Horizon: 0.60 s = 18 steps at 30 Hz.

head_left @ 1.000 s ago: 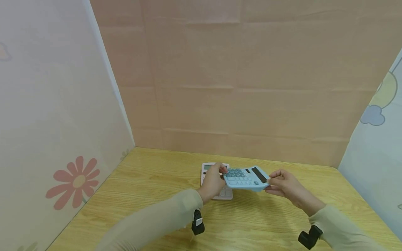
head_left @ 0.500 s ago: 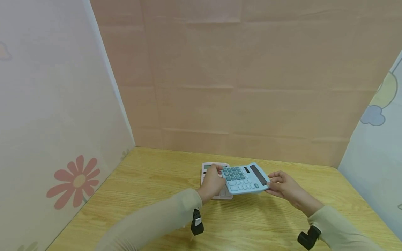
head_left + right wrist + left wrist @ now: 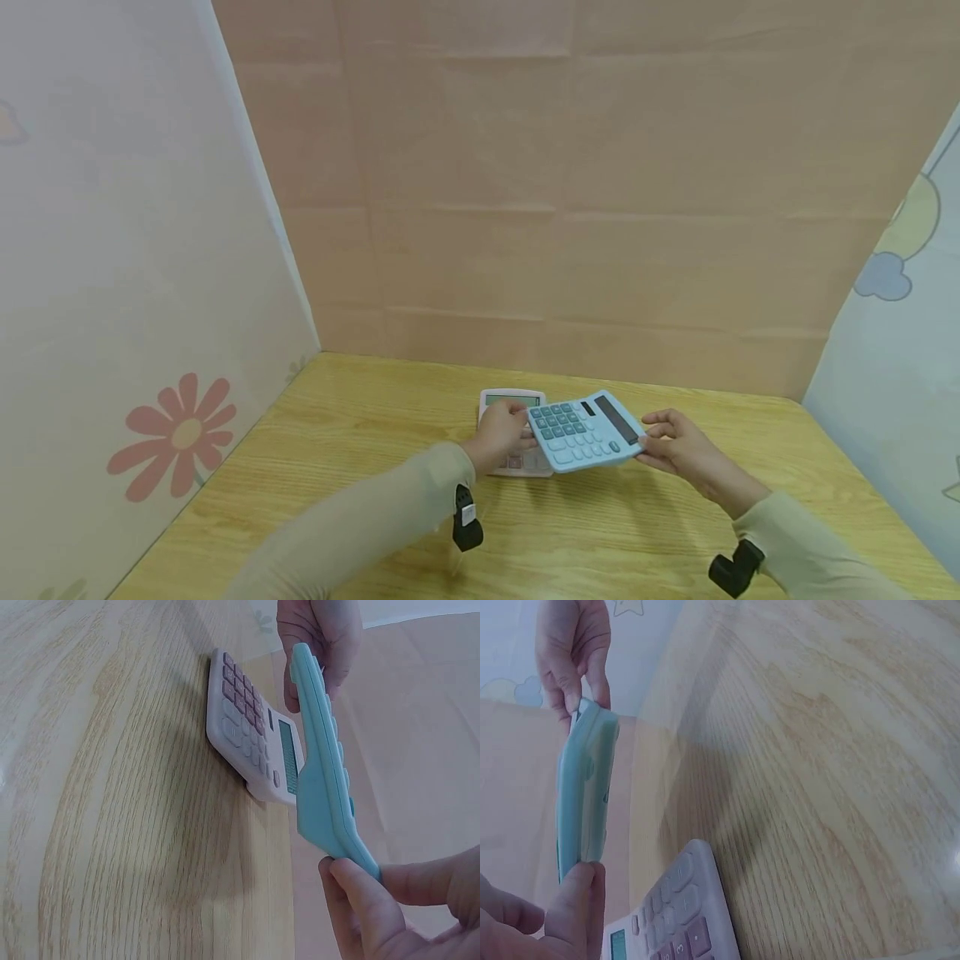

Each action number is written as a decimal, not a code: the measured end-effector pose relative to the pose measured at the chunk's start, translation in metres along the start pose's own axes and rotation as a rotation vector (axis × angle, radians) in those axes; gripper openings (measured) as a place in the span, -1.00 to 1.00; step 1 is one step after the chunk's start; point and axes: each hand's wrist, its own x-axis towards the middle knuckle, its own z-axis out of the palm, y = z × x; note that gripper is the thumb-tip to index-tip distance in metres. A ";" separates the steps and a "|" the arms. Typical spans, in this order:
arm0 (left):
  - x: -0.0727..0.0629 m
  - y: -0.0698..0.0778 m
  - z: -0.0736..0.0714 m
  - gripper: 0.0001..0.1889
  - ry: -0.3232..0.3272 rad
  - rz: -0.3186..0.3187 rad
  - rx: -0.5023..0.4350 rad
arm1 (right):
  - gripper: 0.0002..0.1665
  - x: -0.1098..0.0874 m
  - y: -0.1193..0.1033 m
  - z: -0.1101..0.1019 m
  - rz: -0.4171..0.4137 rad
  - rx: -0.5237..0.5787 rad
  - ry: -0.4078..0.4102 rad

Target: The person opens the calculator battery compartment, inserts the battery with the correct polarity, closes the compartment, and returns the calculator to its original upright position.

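Note:
A light blue calculator (image 3: 581, 429) is held up off the table, its keys and dark display facing up. My right hand (image 3: 678, 450) pinches its display end; in the right wrist view the thumb and fingers (image 3: 367, 900) close on that end. At the opposite end is my left hand (image 3: 498, 437), fingertips at the edge. In the left wrist view, fingers (image 3: 577, 900) touch that end from below, while another digit stands apart from it. A pale pink calculator (image 3: 247, 720) lies on the table, partly hidden behind my left hand and the blue calculator.
The wood-grain table (image 3: 390, 408) ends at a brown paper-like backdrop (image 3: 562, 208). Pale patterned walls stand on the left (image 3: 150, 250) and right (image 3: 900, 350). Black wrist cameras sit on both sleeves.
The blue calculator has tilted so that its key face shows more toward the head camera. My left hand has slid slightly left, loosening at its end; the right hand keeps its pinch.

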 end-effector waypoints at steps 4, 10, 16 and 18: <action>0.004 -0.003 -0.003 -0.62 -0.024 -0.030 -0.029 | -0.43 0.000 0.001 0.000 0.006 -0.008 0.013; 0.006 -0.006 -0.004 -0.68 -0.033 -0.057 -0.078 | -0.44 -0.001 0.003 0.000 0.010 -0.018 0.015; 0.005 -0.005 -0.006 -0.75 -0.040 -0.065 -0.082 | -0.47 -0.001 0.002 -0.001 0.010 -0.032 0.021; 0.005 -0.005 -0.006 -0.79 -0.039 -0.066 -0.070 | -0.48 -0.001 0.002 -0.002 0.010 -0.037 0.019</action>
